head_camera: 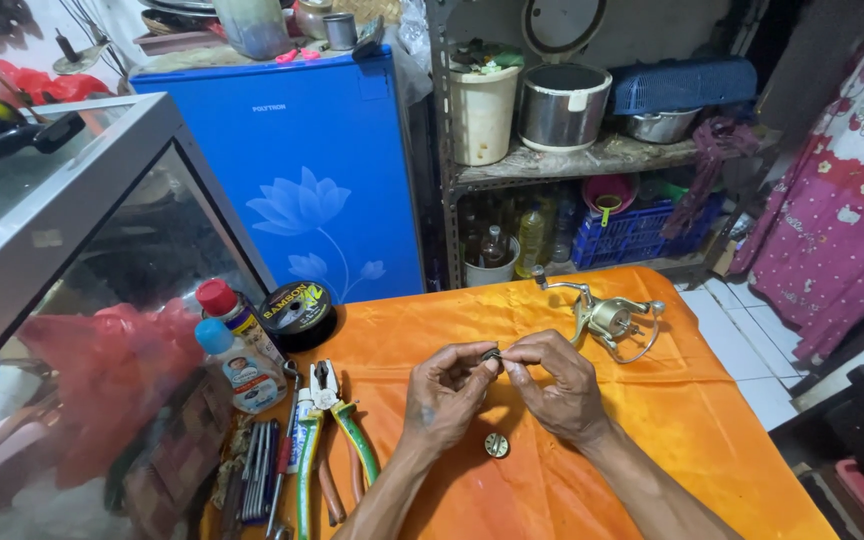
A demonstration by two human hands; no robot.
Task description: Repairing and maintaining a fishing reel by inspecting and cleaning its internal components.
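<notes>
A small dark metal part (490, 354) is pinched between the left hand (444, 392) and right hand (559, 385) fingertips — its long axis lying nine-to-three, shared equally.

Both forearms rise bare from the lower edge and converge toward the middle; the left hand (444, 392) is curled with its back to the camera, fingers (474, 358) bent toward the thumb; the right hand (557, 385) faces it, fingertips pinched together; the two sets of fingertips meet, wrists slightly bent.
</notes>
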